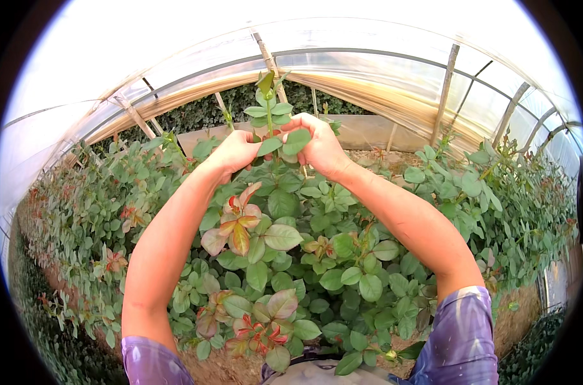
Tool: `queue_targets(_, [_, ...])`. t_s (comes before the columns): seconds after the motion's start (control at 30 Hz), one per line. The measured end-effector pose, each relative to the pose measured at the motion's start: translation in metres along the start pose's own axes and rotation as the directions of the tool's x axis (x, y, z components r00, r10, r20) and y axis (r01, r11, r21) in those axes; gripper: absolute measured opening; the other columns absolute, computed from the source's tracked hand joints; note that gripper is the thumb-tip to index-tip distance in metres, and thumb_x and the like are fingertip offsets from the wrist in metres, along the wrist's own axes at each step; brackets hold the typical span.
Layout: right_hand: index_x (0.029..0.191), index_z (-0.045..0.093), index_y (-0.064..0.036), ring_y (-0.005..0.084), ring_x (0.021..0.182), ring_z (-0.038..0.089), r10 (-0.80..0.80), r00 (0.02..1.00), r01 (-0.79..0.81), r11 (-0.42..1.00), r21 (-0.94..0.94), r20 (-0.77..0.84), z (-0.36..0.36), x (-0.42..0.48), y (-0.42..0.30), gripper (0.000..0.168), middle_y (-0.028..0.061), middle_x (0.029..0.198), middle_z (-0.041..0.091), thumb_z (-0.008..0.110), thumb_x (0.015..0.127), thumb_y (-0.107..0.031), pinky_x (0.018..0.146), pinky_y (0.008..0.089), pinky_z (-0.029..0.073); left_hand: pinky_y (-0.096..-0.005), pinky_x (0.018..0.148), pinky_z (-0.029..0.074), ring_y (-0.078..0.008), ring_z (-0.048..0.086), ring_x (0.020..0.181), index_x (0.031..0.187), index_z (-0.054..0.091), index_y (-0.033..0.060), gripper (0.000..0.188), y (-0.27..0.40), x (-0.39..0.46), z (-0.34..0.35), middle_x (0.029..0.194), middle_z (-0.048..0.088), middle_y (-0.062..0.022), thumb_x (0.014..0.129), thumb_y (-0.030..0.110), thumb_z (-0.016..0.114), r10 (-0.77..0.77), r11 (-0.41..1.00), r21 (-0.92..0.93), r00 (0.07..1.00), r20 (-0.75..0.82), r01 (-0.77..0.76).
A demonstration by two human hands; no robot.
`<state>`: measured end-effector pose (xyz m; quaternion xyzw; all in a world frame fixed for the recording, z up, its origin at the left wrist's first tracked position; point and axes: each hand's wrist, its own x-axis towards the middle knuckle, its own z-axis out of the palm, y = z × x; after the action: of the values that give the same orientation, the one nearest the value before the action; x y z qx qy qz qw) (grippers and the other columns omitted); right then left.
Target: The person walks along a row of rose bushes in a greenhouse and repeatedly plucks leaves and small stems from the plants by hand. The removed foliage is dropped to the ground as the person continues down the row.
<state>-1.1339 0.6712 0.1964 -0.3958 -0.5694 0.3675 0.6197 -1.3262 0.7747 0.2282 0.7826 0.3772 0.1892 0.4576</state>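
Note:
An upright rose stem (271, 119) with a green bud (269, 94) at its top rises in front of me, between my two hands. My left hand (237, 153) closes on the stem from the left, its fingertips partly hidden behind a leaf (269, 146). From the right, my right hand (319, 144) curls its fingers in at the same height, among the stem's leaves. A broad green leaf (297, 141) covers part of these fingers, so their exact grip is hidden. Below my wrists spreads a rose bush with green leaves (283, 202) and reddish young shoots (241, 226).
Dense rose rows stretch away on the left (94, 211) and right (522, 202). Wooden posts (444, 96) and a dark curved pipe (349, 50) carry the greenhouse's plastic film (378, 79). A low pale sheet barrier (361, 131) runs behind the bush. Bare soil (517, 313) shows at lower right.

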Motion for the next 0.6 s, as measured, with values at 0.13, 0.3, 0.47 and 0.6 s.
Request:
queue_targets(0.13, [0.125,0.064,0.001,0.0172,0.094,0.067,0.064,0.963,0.086,0.848,-0.522,0.263,0.003,0.0,-0.001,0.042,0.0105,0.105,0.072,0.075,0.086,-0.01,0.086,0.0341,0.055,-0.0218,0.049,0.042,-0.0061,0.054,0.063,0.093,0.074,0.0078,0.021,-0.008,0.0,-0.003,0.084,0.071,-0.0008,0.094,0.029,0.07,-0.173,0.972,-0.153,0.984,0.052,0.179])
queue_targets(0.3, [0.109,0.072,-0.003,0.0125,0.077,0.06,0.149,0.93,0.134,0.713,-0.688,0.336,0.006,0.002,0.001,0.024,0.0026,0.087,0.068,0.078,0.088,-0.015,0.071,0.031,0.052,-0.0221,0.045,0.041,-0.0065,0.056,0.059,0.095,0.074,0.008,0.02,-0.007,-0.013,0.003,0.079,0.071,-0.0002,0.093,0.026,0.064,-0.218,0.946,-0.233,0.974,0.066,0.227])
queue_targets(0.47, [0.103,0.075,-0.004,0.0113,0.07,0.06,0.331,0.863,-0.085,0.841,-0.534,0.383,-0.001,0.008,0.002,0.02,0.0022,0.081,0.069,0.078,0.086,-0.014,0.065,0.0284,0.05,-0.0265,0.052,0.043,-0.0087,0.057,0.066,0.095,0.071,0.0055,0.02,-0.01,-0.033,0.009,0.085,0.07,-0.0024,0.094,0.024,0.063,-0.093,0.975,-0.205,0.995,-0.022,0.086])
queue_targets(0.6, [0.094,0.076,-0.006,0.0087,0.068,0.061,0.522,0.731,-0.438,0.853,-0.285,0.439,-0.016,0.013,0.015,0.01,0.0012,0.082,0.071,0.077,0.085,-0.011,0.061,0.0247,0.049,-0.0292,0.072,0.049,-0.0114,0.061,0.081,0.098,0.068,0.0024,0.015,0.003,-0.047,0.016,0.096,0.07,-0.0041,0.094,0.016,0.063,0.034,0.982,-0.18,0.996,-0.08,-0.048])
